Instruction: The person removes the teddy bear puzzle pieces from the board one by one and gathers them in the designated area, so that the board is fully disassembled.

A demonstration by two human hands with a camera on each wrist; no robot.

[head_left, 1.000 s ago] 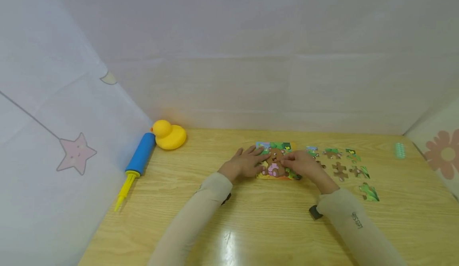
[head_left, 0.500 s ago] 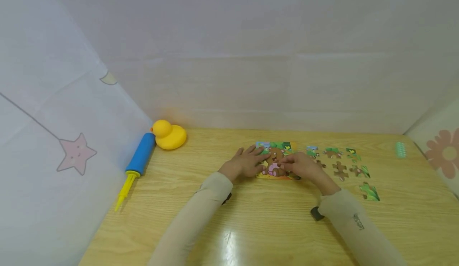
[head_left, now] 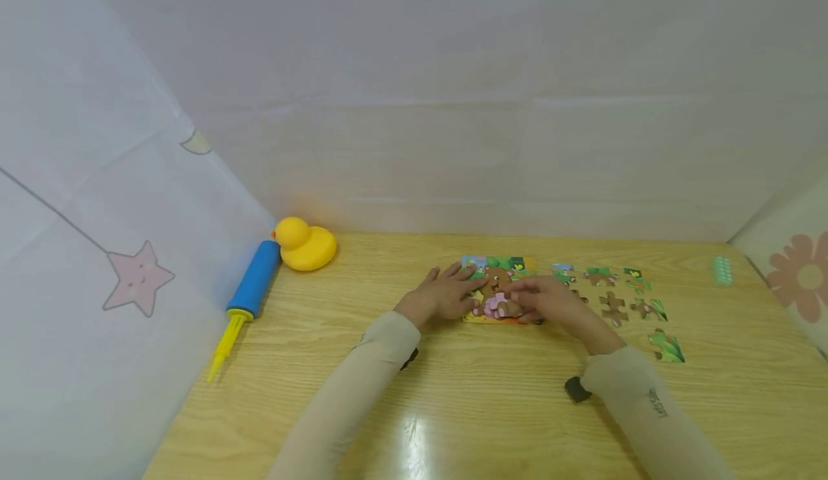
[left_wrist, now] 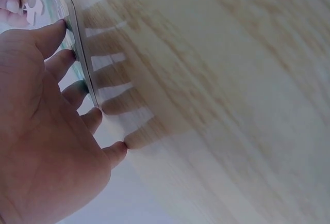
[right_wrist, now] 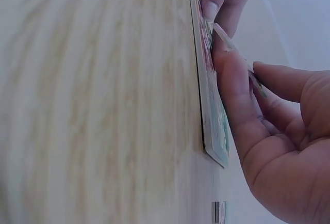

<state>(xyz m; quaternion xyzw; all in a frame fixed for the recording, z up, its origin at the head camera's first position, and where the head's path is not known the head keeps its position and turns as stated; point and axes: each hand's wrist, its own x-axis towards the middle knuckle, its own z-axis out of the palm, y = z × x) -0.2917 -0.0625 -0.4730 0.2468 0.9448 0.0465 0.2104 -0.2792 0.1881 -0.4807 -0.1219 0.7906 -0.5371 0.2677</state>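
Observation:
A bear puzzle board (head_left: 493, 262) lies flat on the table. My left hand (head_left: 441, 297) rests on its left side with fingers spread straight. In the left wrist view, that hand's fingertips (left_wrist: 77, 53) touch the board's edge and the table. Over the right part of the board, my right hand (head_left: 550, 302) pinches a puzzle piece (right_wrist: 225, 36) between thumb and fingers. The right wrist view shows this piece tilted, one end close to the board's surface. Part of the bear picture is covered by both hands.
Several loose puzzle pieces (head_left: 613, 309) lie right of the board, with a green one (head_left: 666, 346) nearer me. A mint-green bumpy item (head_left: 722, 271) sits far right. At the left are a yellow rubber duck (head_left: 307, 245) and a blue-and-yellow hand pump (head_left: 254, 279).
My right hand, with the puzzle piece, has turned and shifted slightly; its wrist is a little farther right and nearer me. A pink part of the piece now shows over the bear. My left hand stays put.

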